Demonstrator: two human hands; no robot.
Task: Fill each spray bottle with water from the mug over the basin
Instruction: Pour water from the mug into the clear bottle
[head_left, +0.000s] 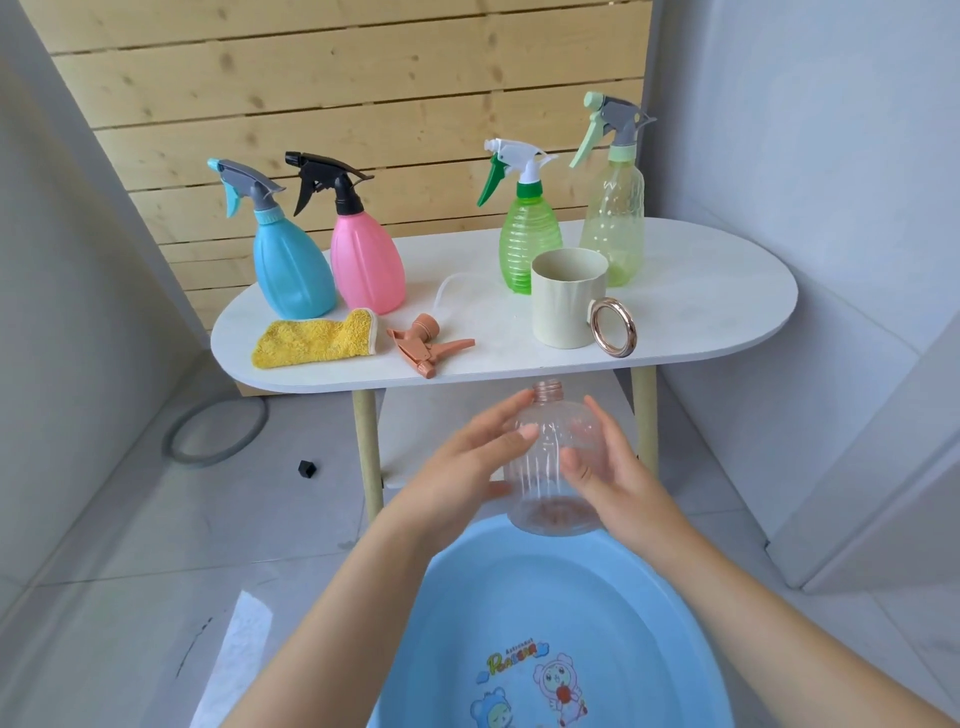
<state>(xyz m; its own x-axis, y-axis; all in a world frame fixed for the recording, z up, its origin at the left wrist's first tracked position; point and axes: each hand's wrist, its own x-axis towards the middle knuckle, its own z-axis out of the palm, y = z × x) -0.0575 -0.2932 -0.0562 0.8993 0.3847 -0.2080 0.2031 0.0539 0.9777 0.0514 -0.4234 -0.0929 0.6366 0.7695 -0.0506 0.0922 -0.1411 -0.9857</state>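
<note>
Clear ribbed plastic bottle (553, 457), cap off, upright above far rim of light-blue plastic basin (545, 623); left hand (467, 462) and right hand (608, 467) cup its sides, fingers nearly straight, loosely curved round it. On white oval table (727, 312) behind: pale-green mug with copper ring handle (569, 304), detached rose-gold trigger sprayer (423, 345), yellow cloth (317, 340). Blue (291, 270), pink (366, 265), green (529, 241) and pale-green (613, 223) spray bottles stand capped at the back.

One head-worn wide-angle view looks forward and down, close over the round blue plastic basin (550, 623), facing the white oval worktop (701, 291).
</note>
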